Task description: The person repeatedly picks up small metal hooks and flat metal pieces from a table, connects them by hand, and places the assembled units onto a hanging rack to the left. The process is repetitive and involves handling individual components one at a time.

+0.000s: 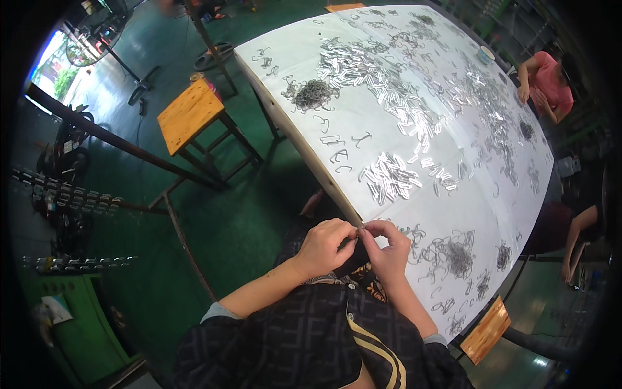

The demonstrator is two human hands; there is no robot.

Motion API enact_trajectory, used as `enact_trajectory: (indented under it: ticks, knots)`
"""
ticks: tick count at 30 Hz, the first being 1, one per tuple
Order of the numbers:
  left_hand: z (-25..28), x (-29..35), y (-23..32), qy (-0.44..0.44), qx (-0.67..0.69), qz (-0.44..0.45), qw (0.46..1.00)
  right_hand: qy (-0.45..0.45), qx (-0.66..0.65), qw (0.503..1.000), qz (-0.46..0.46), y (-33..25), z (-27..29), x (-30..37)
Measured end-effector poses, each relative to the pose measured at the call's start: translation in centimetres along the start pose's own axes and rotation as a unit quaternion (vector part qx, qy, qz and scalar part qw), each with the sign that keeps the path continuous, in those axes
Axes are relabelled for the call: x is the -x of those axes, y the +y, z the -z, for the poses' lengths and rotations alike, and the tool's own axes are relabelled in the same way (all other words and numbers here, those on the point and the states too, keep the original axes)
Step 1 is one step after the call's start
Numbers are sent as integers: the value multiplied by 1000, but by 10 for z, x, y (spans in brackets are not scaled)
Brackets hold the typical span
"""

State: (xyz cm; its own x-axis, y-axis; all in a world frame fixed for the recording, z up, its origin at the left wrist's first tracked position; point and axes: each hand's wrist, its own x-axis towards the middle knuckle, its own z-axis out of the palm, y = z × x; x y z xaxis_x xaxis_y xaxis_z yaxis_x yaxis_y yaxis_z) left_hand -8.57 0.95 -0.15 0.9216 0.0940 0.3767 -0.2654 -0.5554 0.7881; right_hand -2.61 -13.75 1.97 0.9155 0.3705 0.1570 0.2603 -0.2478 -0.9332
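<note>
My left hand (326,245) and my right hand (387,248) meet at the near edge of a white-topped table (337,110), thumbs and fingertips pinched together. Whatever sits between the fingertips is too small and too covered to name. Just beyond the hands lies a pile of shiny flat metal pieces (389,178). To the right of my right hand are dark bent wire hooks (457,259), tangled in loose heaps. A few single wire hooks (338,155) lie apart along the table's left side.
A long band of metal pieces (402,107) and a dark heap of hooks (312,94) spread farther up the table. Wooden stools (191,115) stand left and at the lower right. A person in a pink shirt (547,84) sits across; another person's arm (573,240) shows at right.
</note>
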Motion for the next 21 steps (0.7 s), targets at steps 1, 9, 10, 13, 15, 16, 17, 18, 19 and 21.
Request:
enact_trajectory:
  ticks: [1, 9, 10, 13, 15, 16, 17, 18, 19, 21]
  knots:
    - [0, 0, 0, -4, -6, 0, 1000, 5, 9, 1000, 11, 1, -1, 1]
    - [4, -2, 1, -22, -30, 5, 999, 44, 90, 985, 143, 1, -3, 7]
    - [4, -2, 0, -29, -27, 11, 999, 43, 89, 985, 141, 1, -3, 7]
    - [8, -2, -5, -63, 4, 21, 998, 43, 87, 985, 141, 4, -3, 7]
    - [18, -8, -11, -103, 53, 18, 993, 48, 84, 985, 146, 8, -3, 8]
    - [27, -14, -17, -140, 60, 19, 988, 49, 90, 983, 150, 8, -2, 8]
    - [35, -21, -26, -148, 38, 28, 988, 51, 96, 982, 155, 8, -1, 7]
    - [43, -32, -35, -122, 15, 47, 991, 51, 102, 980, 161, 8, 0, 6]
    - [51, -47, -46, -96, -8, 66, 993, 53, 105, 980, 162, 8, 0, 4]
    - [59, -78, -90, -24, -132, 27, 991, 62, 112, 978, 164, 9, 1, 4]
